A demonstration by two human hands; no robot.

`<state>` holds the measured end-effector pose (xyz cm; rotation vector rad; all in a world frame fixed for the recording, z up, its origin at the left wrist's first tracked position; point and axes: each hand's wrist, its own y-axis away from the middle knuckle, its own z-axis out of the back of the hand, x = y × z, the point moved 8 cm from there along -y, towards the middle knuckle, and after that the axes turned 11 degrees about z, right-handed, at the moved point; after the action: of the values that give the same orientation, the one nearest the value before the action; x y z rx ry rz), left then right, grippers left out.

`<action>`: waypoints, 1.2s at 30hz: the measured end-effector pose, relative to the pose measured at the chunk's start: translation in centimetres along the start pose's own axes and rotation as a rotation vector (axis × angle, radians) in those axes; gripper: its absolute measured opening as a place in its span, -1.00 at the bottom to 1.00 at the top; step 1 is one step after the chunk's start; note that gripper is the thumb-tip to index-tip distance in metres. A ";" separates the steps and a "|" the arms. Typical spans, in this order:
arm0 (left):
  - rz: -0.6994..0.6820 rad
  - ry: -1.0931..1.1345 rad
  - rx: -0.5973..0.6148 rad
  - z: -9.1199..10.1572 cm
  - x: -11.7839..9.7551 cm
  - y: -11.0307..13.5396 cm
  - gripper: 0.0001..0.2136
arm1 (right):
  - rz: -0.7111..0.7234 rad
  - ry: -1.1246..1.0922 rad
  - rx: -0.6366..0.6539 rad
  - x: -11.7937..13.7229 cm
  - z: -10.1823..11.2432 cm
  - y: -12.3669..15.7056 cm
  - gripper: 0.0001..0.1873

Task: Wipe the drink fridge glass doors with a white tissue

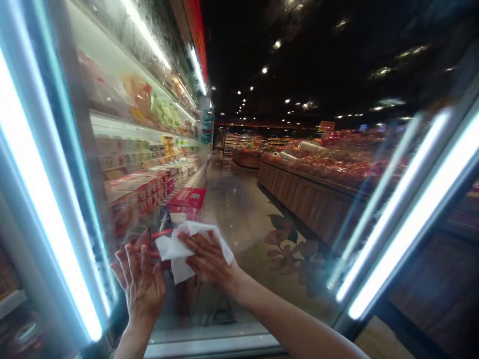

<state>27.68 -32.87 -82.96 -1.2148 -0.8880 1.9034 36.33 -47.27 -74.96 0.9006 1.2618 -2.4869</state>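
A crumpled white wipe [183, 249] sits against the glass door [224, 304] of a store chiller, under the right hand [207, 259], whose fingers are spread and press it flat to the pane. The left hand [141, 284] is spread open on the glass just beside the wipe. Behind the glass, packaged food [138, 197] fills the shelves, and bright tube lights [411, 214] line the door.

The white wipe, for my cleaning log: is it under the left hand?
No, the white wipe lies under the right hand on the glass door.
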 end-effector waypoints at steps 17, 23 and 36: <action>-0.163 0.045 0.113 -3.0 -8.0 2.0 -0.25 | -0.764 0.310 -0.164 -7.0 6.7 19.5 -0.44; -0.203 0.016 0.103 -4.3 -8.1 5.0 -0.19 | -0.371 0.162 -0.051 2.3 0.3 17.4 -0.64; -0.278 -0.027 0.147 -4.1 -8.3 8.1 -0.20 | -0.414 0.076 0.038 4.8 -1.4 22.9 -0.56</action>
<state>32.53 -43.33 -87.30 -0.9285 -0.8654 1.7314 43.14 -59.77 -93.56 0.8165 1.5683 -2.8180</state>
